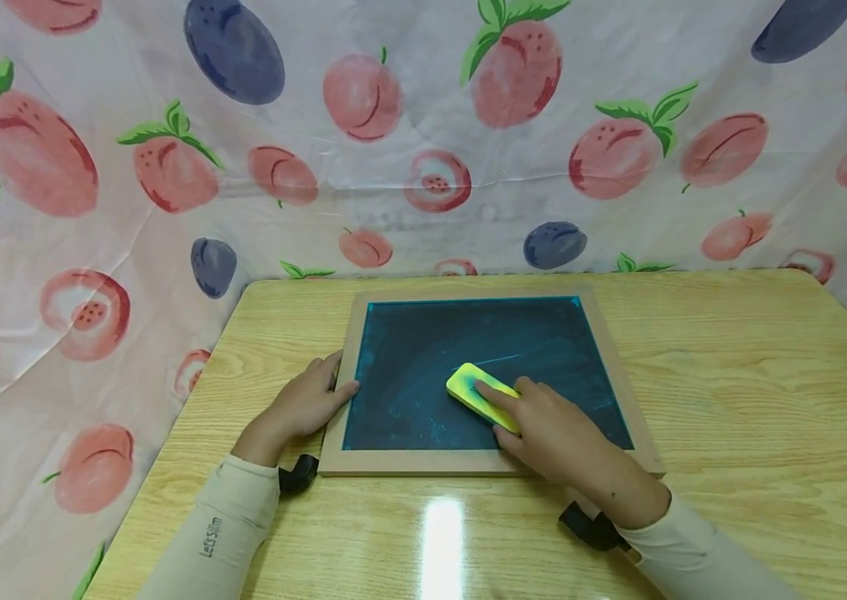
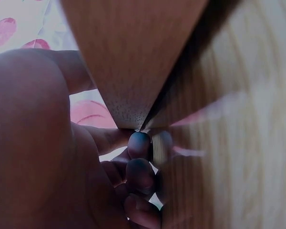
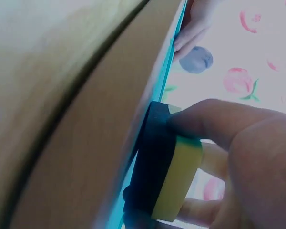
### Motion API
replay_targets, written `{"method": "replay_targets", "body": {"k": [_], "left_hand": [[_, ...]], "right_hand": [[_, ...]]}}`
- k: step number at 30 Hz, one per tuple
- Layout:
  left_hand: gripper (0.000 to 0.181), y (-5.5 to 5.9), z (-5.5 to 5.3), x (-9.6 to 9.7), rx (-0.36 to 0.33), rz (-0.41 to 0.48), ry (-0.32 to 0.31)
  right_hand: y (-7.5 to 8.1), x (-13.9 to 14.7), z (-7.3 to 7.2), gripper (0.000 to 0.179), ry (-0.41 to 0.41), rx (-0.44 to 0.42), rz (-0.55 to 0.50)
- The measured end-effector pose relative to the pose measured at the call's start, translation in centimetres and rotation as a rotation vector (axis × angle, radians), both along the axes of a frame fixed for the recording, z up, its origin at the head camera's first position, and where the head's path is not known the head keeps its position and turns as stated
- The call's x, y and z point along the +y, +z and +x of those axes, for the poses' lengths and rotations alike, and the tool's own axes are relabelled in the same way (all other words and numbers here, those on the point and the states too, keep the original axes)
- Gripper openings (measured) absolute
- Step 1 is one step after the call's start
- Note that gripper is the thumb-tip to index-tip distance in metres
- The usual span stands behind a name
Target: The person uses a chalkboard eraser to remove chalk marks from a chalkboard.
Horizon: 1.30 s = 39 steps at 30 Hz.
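A small chalkboard (image 1: 408, 350) with a pale wooden frame lies flat on the table. My right hand (image 1: 554, 429) grips a chalkboard eraser (image 1: 466, 385), yellow on top with a dark underside, against the lower right part of the board. The index finger lies on the eraser's top; in the right wrist view the thumb presses on the side of the eraser (image 3: 178, 176). At the board's left edge, my left hand (image 1: 303, 400) holds the frame, thumb on top. The left wrist view shows fingertips curled low against the frame (image 2: 133, 57). Faint chalk marks and smears show on the board.
The light wood table (image 1: 739, 400) extends on both sides of the board. Behind and to the left hangs a white cloth (image 1: 423, 100) printed with peaches and plums. A dark strap piece (image 1: 298, 475) sits by the left wrist and another (image 1: 588, 527) by the right.
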<state>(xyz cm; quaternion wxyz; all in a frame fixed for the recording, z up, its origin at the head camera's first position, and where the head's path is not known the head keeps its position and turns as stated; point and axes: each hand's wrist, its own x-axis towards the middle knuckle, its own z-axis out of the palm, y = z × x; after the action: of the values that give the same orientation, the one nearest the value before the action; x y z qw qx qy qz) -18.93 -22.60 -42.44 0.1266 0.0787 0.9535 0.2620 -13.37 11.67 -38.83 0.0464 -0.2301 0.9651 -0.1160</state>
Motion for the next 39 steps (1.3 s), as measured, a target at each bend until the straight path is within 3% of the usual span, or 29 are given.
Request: {"method": "replay_targets", "body": {"k": [13, 27, 39], "left_hand": [[0.071, 0.1, 0.1, -0.1, -0.004, 0.004, 0.003], [0.071, 0.5, 0.1, 0.0, -0.001, 0.007, 0.006], [0.071, 0.2, 0.1, 0.2, -0.007, 0.01, 0.003]], "right_hand": [[0.9, 3.8, -2.1, 0.057, -0.089, 0.04, 0.034], [1.6, 5.6, -3.1, 0.057, -0.178, -0.028, 0.059], [1.1, 5.0, -2.7, 0.055, -0.111, 0.004, 0.057]]}}
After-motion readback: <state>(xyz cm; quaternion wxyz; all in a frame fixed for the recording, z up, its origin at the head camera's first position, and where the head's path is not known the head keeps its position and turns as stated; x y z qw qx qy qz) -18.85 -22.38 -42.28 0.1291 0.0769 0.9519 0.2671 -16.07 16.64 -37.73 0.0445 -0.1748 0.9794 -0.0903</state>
